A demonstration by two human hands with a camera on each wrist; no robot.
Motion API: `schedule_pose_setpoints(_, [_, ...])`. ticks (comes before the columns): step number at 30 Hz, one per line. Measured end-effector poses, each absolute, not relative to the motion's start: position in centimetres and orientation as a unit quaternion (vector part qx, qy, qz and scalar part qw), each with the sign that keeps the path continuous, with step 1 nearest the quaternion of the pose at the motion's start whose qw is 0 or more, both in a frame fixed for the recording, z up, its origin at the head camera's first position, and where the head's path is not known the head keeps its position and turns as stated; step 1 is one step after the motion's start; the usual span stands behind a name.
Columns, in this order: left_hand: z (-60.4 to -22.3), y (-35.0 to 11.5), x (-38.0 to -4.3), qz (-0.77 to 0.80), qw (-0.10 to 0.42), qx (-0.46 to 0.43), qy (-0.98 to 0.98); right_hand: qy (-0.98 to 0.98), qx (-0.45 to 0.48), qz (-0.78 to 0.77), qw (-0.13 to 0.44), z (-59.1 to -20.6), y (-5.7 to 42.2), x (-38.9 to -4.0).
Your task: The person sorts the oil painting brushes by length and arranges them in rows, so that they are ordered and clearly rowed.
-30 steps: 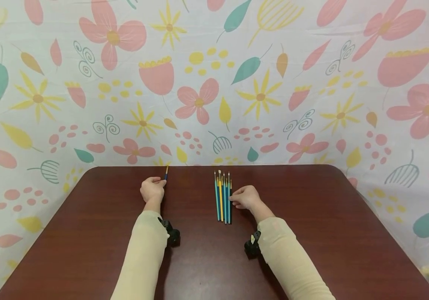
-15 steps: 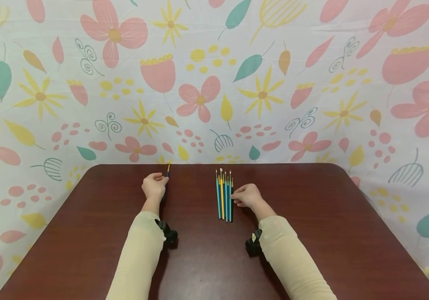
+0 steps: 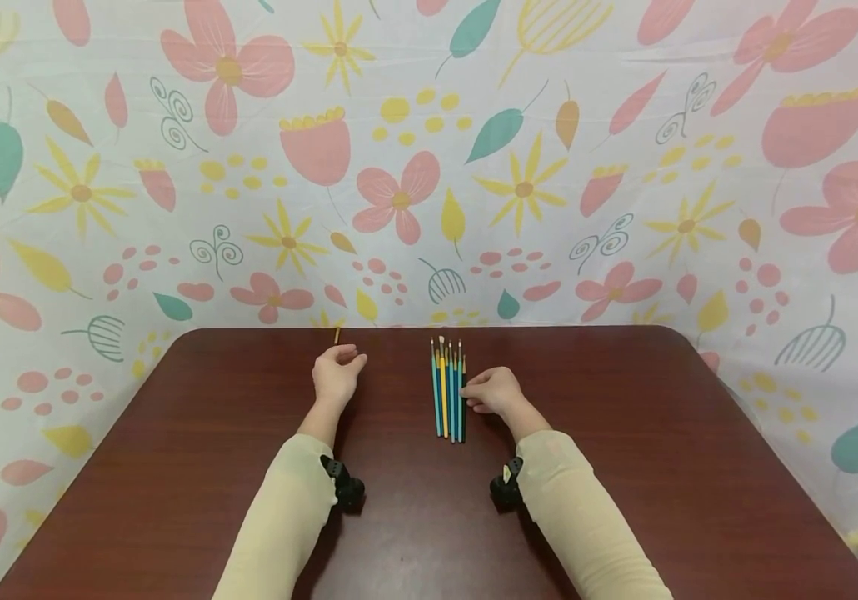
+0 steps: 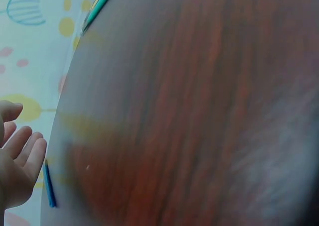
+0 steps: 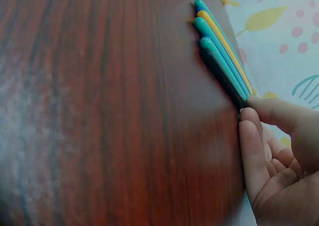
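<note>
Several paintbrushes lie side by side mid-table, mostly blue and teal, with one yellow paintbrush (image 3: 444, 400) among them. At the right end of the row is a black paintbrush (image 5: 222, 79). My right hand (image 3: 495, 390) pinches this black brush between thumb and fingertips; its bristle end is hidden by the hand in the right wrist view. My left hand (image 3: 334, 379) holds nothing, its fingers loosely bent. Beyond it, a single blue paintbrush (image 4: 49, 186) lies apart near the table's far edge; in the head view mostly its ferrule and tip show.
The dark brown wooden table (image 3: 414, 517) has rounded far corners. A flower-patterned cloth (image 3: 399, 125) hangs right behind it and along both sides. Small black cameras (image 3: 346, 487) are strapped to both wrists over the cream sleeves.
My left hand has let go of the single blue paintbrush and moved right, leaving it on the table. The right hand stays at the black brush, and the row has not shifted.
</note>
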State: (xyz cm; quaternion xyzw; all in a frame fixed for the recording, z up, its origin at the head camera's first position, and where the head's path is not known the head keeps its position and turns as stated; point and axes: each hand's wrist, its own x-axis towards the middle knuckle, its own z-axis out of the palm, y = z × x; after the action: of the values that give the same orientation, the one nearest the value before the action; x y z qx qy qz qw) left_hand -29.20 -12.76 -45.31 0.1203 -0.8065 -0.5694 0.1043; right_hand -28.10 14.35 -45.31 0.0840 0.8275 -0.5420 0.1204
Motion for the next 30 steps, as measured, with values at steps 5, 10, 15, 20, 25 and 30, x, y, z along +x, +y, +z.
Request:
schedule_pose_setpoints(5, [-45.7, -11.7, -28.8, -0.605, 0.069, 0.103, -0.786, 0.826, 0.084, -0.544, 0.12, -45.3, 14.3, -28.1])
schedule_pose_setpoints(10, [-46.0, -10.6, -28.5, -0.65, 0.023, 0.087, -0.754, 0.827, 0.084, -0.542, 0.121, -45.3, 14.3, -28.1])
schedule_pose_setpoints(15, [-45.7, -9.6, -28.2, -0.689, -0.015, 0.081, -0.72, 0.828, 0.085, -0.54, 0.121, -45.3, 14.3, -28.1])
schedule_pose_setpoints(20, [-45.5, -8.6, -28.0, -0.708, -0.05, 0.079, -0.7, 0.828, 0.087, -0.541, 0.121, -45.2, 14.3, -28.1])
schedule_pose_setpoints(25, [-45.5, -7.6, -28.2, -0.729, -0.078, 0.08, -0.675, 0.828, 0.086, -0.541, 0.123, -45.0, 14.3, -28.1])
schedule_pose_setpoints(30, [-45.6, -6.6, -28.3, -0.744, -0.105, 0.085, -0.654, 0.828, 0.086, -0.54, 0.124, -45.0, 14.2, -28.1])
